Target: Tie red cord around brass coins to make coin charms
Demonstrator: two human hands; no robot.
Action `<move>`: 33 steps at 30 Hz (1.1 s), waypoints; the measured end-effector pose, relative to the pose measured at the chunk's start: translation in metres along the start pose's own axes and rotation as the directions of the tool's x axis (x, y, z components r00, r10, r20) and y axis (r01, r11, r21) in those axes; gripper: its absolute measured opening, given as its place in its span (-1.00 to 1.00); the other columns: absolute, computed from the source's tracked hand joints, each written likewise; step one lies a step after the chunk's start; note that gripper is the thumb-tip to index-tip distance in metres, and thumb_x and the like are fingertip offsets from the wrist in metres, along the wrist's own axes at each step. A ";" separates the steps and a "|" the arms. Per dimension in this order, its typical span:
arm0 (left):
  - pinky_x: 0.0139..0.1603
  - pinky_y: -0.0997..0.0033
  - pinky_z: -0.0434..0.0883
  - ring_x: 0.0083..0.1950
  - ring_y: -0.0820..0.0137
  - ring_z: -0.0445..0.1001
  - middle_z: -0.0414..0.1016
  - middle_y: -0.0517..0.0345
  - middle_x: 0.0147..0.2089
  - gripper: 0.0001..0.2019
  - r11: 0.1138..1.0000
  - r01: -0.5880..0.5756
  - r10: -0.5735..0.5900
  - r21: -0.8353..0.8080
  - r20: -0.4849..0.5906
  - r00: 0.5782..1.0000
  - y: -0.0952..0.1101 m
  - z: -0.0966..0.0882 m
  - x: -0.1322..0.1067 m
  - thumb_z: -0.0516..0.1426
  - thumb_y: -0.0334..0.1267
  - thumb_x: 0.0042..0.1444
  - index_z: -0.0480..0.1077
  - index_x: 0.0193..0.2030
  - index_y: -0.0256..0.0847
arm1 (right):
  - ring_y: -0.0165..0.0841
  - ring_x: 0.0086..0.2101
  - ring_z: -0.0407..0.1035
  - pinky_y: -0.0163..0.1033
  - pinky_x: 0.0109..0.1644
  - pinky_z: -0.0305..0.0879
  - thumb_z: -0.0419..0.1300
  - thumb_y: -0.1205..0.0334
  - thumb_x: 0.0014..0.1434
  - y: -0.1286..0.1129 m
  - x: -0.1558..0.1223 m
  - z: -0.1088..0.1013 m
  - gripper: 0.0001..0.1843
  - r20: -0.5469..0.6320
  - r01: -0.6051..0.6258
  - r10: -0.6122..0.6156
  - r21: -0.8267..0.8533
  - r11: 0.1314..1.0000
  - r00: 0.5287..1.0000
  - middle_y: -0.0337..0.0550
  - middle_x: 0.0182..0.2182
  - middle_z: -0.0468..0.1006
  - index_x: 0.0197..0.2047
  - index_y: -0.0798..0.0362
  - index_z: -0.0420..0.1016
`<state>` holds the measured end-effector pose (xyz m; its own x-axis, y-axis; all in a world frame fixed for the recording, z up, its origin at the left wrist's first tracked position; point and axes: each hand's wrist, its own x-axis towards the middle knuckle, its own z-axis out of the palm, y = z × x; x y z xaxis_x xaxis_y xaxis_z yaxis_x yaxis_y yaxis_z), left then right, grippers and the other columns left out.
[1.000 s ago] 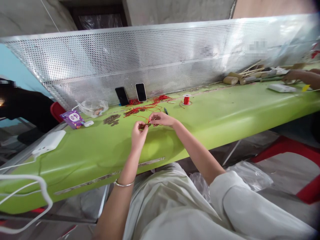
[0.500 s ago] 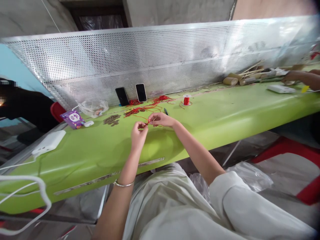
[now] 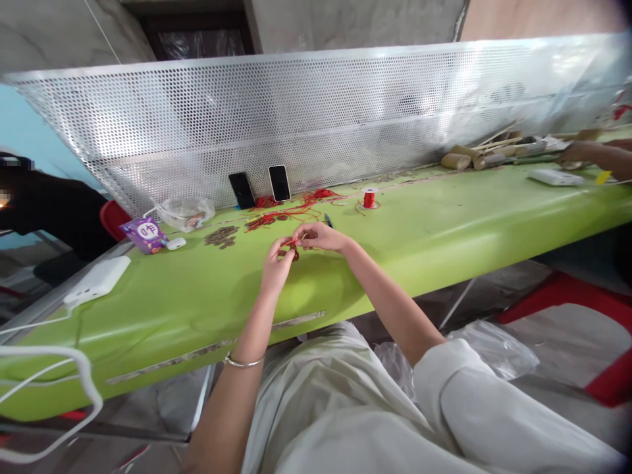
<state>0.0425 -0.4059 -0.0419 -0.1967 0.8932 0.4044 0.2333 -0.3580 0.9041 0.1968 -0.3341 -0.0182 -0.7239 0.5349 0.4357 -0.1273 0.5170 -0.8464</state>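
Above the green tabletop my left hand [image 3: 277,263] and my right hand [image 3: 318,236] meet, fingertips pinched together. Between them runs red cord [image 3: 294,243], gripped from both sides. A small brown piece, perhaps a coin, hangs at the cord by my left fingertips; its details are too small to make out. Beyond my hands lie loose red cords [image 3: 296,212] in a tangle, some with brown discs among them. A pile of brown coin-like discs [image 3: 221,236] rests to the left. To the right stands a spool of red cord [image 3: 368,199], and a dark pen [image 3: 328,220] lies just behind my right hand.
Two phones, one black [image 3: 241,191] and one white-edged [image 3: 279,183], lean on the perforated metal screen [image 3: 345,118]. Leftward are a plastic bag [image 3: 186,214], a purple packet [image 3: 144,235] and a white power strip [image 3: 97,282]. Bamboo pieces [image 3: 457,160] and another person's hand [image 3: 575,155] are far right.
My left hand has turned slightly, and the brown piece now shows below the fingertips. The right hand stays almost in place, still pinching the cord.
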 end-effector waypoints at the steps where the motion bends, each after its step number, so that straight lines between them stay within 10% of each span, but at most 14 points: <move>1: -0.37 0.45 0.37 -0.41 0.43 0.44 0.49 0.18 -0.34 -0.79 1.000 0.001 -0.001 -0.006 0.016 1.000 0.000 0.000 0.000 0.19 -0.21 -0.08 0.42 -0.25 -0.14 | -0.49 -0.43 0.33 -0.36 -0.32 0.29 0.24 0.25 0.06 0.000 0.000 0.000 -0.84 0.001 0.006 -0.006 -0.004 1.000 1.000 -0.22 -0.42 0.47 -0.28 0.13 0.43; 24: -0.52 0.49 0.29 -0.53 0.45 0.37 0.38 0.24 -0.57 -0.74 0.995 0.058 -0.050 -0.084 0.104 0.993 0.006 0.000 -0.003 0.24 -0.03 -0.11 0.42 -0.44 -0.20 | -0.46 -0.42 0.34 -0.37 -0.36 0.28 0.20 0.26 0.07 0.000 0.000 -0.002 -0.82 -0.028 0.008 -0.010 -0.079 0.997 1.000 -0.16 -0.36 0.50 -0.24 0.14 0.49; 33: -0.53 0.48 0.26 -0.57 0.46 0.35 0.35 0.26 -0.60 -0.71 0.994 0.064 -0.062 -0.089 0.019 0.998 0.005 0.001 -0.004 0.26 -0.03 -0.13 0.38 -0.45 -0.21 | -0.42 -0.26 0.33 -0.32 -0.15 0.27 0.09 0.30 0.09 0.005 0.002 -0.006 -0.84 -0.244 0.037 -0.049 -0.053 0.998 0.968 -0.17 -0.29 0.47 -0.26 0.10 0.45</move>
<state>0.0452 -0.4112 -0.0394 -0.1932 0.9186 0.3447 0.1345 -0.3232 0.9367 0.1989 -0.3261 -0.0199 -0.5293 0.6562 0.5379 -0.1177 0.5710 -0.8125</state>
